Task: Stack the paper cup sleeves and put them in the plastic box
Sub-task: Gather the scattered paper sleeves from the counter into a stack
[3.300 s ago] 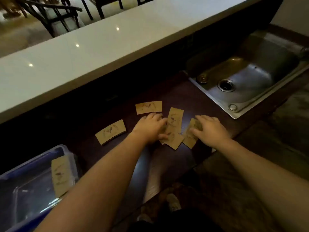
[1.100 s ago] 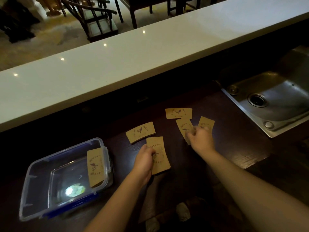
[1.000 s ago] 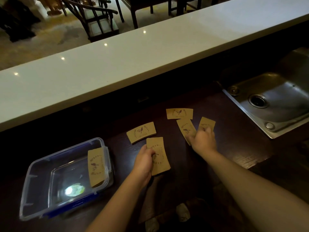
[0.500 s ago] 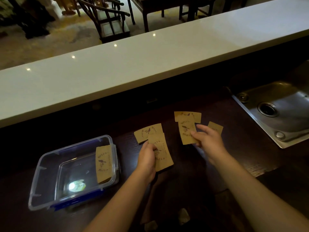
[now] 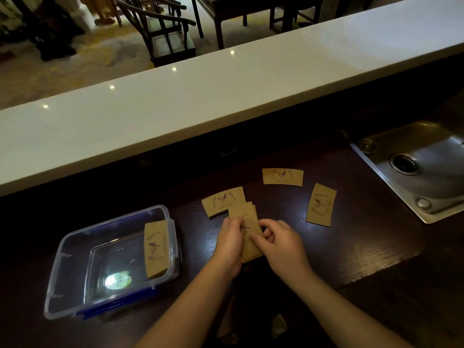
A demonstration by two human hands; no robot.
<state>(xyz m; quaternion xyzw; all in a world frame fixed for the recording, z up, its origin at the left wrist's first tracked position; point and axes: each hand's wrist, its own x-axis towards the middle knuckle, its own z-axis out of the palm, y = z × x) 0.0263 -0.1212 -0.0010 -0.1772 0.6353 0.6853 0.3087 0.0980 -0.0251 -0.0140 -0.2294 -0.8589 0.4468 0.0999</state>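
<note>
Two hands meet at the counter's middle: off to the left hand's point(image 5: 229, 243) left sits the plastic box point(image 5: 62, 252), one sleeve point(image 5: 155, 248) leaning inside its right wall. Left hand pinches a small sleeve stack point(image 5: 247, 222); right hand point(image 5: 281, 243) pinches the same stack from the other side. Just beyond the knuckles lies a loose sleeve point(image 5: 223, 200), two more up to the right

Both hands point(image 5: 253, 243) around a small stack of sleeves point(image 5: 247, 222) on dark counter point(image 5: 364, 247)
</note>
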